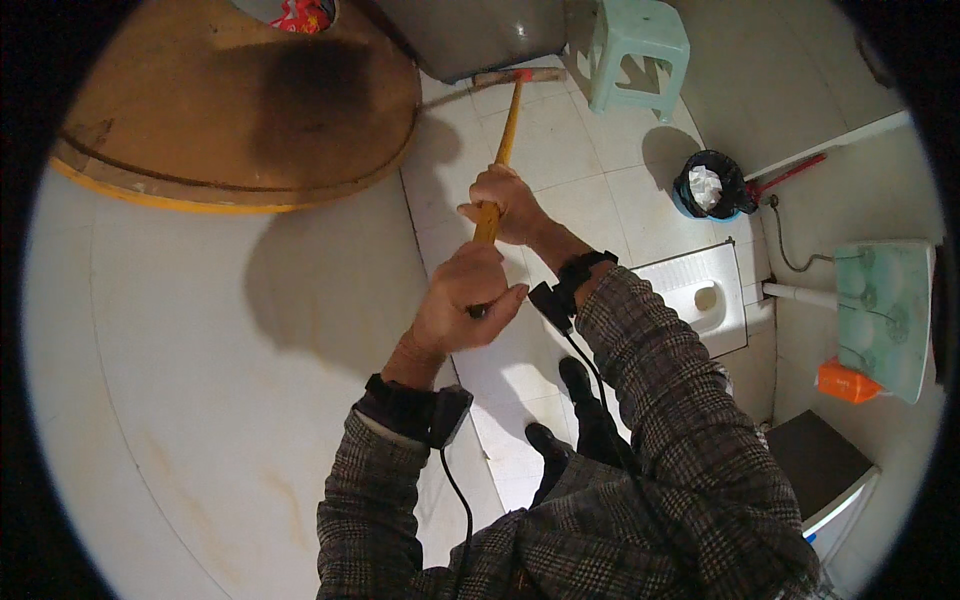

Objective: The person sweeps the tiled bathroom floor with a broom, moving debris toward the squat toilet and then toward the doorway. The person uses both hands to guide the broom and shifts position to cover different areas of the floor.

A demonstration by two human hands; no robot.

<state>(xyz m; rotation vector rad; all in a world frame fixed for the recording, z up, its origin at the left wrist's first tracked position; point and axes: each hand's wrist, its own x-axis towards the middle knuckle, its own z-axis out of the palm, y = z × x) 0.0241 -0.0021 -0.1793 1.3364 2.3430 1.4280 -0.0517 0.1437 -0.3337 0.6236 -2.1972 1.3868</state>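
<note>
Both hands grip a long yellow pole (510, 125) that reaches away from me over the tiled floor. At its far end is a narrow brownish crossbar head (540, 75) with a red joint, like a squeegee or flat mop; I cannot tell which. My right hand (508, 205) is wrapped around the shaft farther along. Nearer to me, my left hand (462, 300) closes on the pole's near end, with the dark tip of the end showing by the thumb. The crossbar head lies by the foot of a grey surface at the back.
A round wooden tabletop (230, 110) is at the far left. Behind stands a pale green stool (645, 50). To the right are a black-lined bin (712, 185), a red-handled stick (795, 173), a squat toilet (680, 280), a green cistern (885, 310) and an orange packet (847, 382).
</note>
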